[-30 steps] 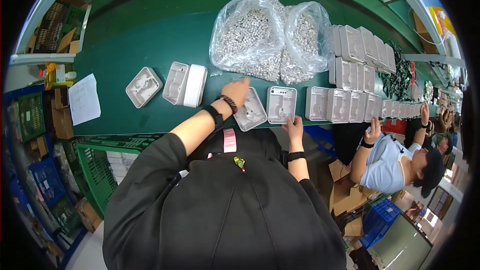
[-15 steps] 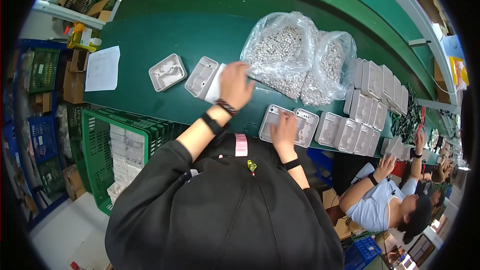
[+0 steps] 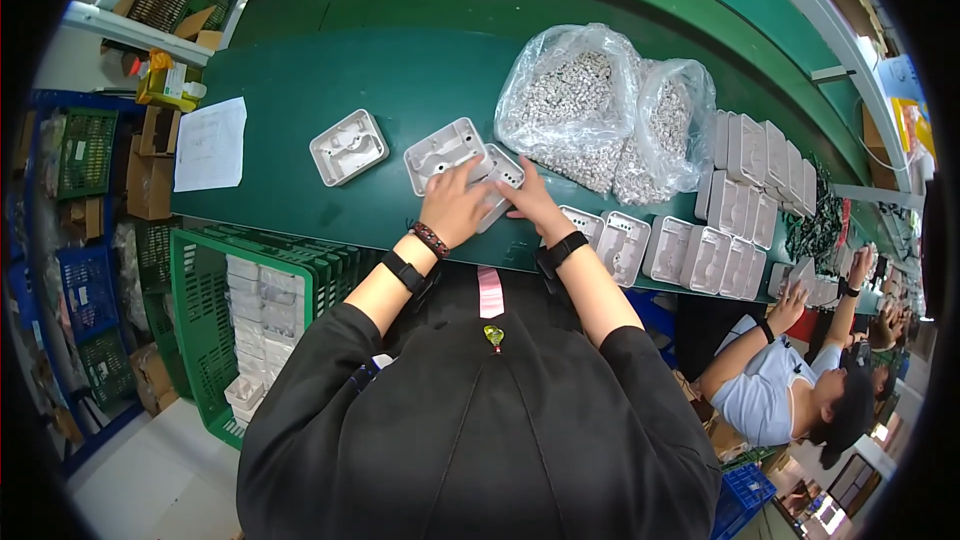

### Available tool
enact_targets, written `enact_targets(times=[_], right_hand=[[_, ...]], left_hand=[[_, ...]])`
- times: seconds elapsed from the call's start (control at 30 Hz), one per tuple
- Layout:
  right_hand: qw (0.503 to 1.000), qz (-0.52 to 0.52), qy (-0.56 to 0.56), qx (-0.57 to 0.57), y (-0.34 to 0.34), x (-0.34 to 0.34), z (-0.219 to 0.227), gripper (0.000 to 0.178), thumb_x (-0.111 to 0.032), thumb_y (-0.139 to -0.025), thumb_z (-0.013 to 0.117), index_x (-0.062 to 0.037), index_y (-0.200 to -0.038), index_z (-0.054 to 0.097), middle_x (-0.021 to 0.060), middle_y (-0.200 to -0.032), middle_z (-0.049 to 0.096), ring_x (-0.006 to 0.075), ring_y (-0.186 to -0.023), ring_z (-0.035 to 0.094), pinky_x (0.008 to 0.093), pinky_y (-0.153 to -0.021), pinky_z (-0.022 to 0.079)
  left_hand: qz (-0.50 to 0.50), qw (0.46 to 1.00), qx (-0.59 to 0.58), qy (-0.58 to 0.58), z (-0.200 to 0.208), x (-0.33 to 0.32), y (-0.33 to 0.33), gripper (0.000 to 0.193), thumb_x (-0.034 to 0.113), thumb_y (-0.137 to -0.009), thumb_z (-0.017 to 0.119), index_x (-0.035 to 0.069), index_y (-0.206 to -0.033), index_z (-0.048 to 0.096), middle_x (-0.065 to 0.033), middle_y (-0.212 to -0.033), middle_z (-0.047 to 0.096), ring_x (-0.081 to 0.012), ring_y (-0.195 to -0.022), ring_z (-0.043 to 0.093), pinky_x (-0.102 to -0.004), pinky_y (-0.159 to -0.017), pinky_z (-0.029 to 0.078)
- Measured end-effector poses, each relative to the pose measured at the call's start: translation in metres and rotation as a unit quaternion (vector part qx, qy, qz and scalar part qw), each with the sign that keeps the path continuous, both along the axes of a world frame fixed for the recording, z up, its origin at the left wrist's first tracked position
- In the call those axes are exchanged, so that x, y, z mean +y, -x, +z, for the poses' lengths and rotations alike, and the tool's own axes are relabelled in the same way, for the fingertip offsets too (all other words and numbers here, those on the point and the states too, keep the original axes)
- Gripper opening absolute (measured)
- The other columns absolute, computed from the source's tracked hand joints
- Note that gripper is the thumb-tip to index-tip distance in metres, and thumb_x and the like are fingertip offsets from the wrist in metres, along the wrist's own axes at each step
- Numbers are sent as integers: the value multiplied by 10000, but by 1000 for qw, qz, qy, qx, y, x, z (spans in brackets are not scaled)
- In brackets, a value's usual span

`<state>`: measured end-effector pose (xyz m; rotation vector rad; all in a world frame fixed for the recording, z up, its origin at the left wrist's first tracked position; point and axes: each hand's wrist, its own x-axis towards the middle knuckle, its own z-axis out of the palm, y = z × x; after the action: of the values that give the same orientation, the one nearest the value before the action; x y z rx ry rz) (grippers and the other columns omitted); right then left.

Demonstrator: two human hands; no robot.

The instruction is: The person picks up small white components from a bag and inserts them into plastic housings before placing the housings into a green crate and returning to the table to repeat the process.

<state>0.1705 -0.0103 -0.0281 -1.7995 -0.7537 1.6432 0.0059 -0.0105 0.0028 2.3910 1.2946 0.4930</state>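
Note:
Two pale grey plastic housings lie close together in front of me on the green bench. My left hand [image 3: 455, 206] is over the near edge of the left housing [image 3: 440, 152], its fingers stretched out and apart and its fingertips by the other housing. That right-hand housing [image 3: 507, 172] is tilted against its neighbour, and my right hand [image 3: 532, 202] grips its right side, fingers at the far end and thumb nearer me. My hands partly cover both housings. A separate housing [image 3: 349, 147] lies further left, hollow side up.
Clear plastic bags [image 3: 570, 105] of small pale pieces lie beyond my right hand. Several rows of housings [image 3: 690, 252] fill the right side. A green crate [image 3: 200, 330] stands at lower left. A paper sheet [image 3: 210, 145] lies at far left. A co-worker [image 3: 760, 390] sits at right.
My right hand has moved left and away from me with a housing from the front row, now beside my left hand. The left hand has shifted slightly nearer me, fingers spread.

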Motion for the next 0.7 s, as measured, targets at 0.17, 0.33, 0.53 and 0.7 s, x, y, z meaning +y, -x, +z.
enact_targets(times=[0.17, 0.33, 0.53, 0.7], right_hand=[[947, 172, -104, -251, -10, -18, -27, 491, -250, -744, 607, -80, -1158, 404, 114, -1031, 506, 286, -912, 518, 421, -728, 443], [727, 371, -227, -532, -24, -37, -23, 308, -176, -716, 564, -126, -1017, 521, 86, -937, 505, 264, -884, 497, 400, -762, 387], [657, 306, -305, -618, -42, -27, -17, 357, -187, -665, 615, -111, -1005, 537, 66, -971, 509, 234, -928, 471, 369, -801, 341], [741, 206, -303, -563, -57, -27, 0, 542, -225, -674, 653, -71, -1151, 446, 108, -1044, 483, 288, -998, 437, 398, -846, 327]], left_hand=[[46, 998, -30, 17, -30, 14, 35, 240, 48, -709, 547, 78, -946, 565, -104, -1065, 518, -282, -946, 514, -377, -778, 426], [47, 995, -51, 69, -47, 8, 27, 202, 35, -716, 536, 72, -914, 552, -97, -995, 557, -274, -904, 535, -350, -759, 437], [92, 951, -192, 223, -53, -3, -14, 238, 77, -708, 548, 66, -945, 545, -122, -998, 560, -293, -875, 545, -374, -751, 438], [60, 991, -117, -18, -32, 26, 20, 270, 97, -685, 562, 48, -950, 547, -151, -1005, 545, -314, -901, 528, -384, -769, 432]])
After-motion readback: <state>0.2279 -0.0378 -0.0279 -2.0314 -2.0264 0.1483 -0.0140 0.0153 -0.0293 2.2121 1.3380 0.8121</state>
